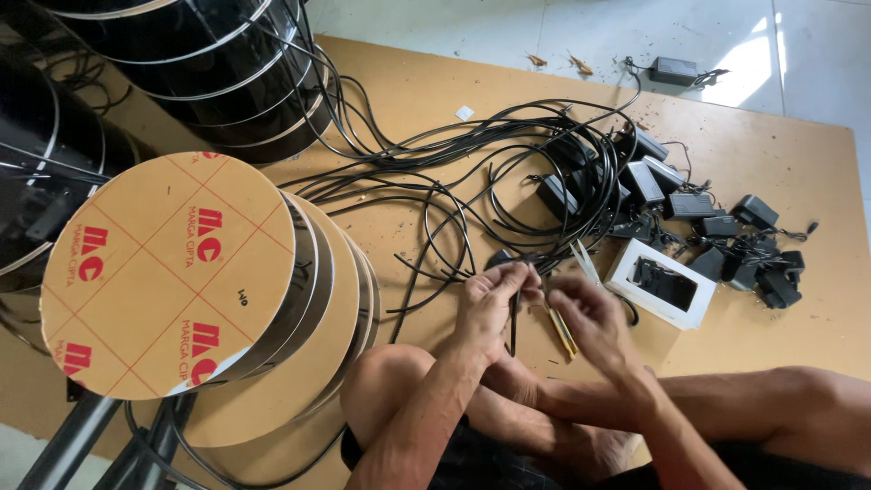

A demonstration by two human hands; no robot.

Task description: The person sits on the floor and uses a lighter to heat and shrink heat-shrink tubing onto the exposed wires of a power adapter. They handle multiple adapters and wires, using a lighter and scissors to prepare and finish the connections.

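My left hand pinches a thin black cable near its end, holding it just above the brown board. My right hand is close beside it, fingers curled toward the same cable end; whether it grips the cable I cannot tell. A yellow-handled tool lies on the board under my right hand. A small black plug piece sits just beyond my left fingers. My bare knees and legs fill the near edge.
A tangle of black cables spreads over the board. Several black power adapters lie at right, with a small white box holding one. Round paper-covered discs are stacked at left, black discs behind.
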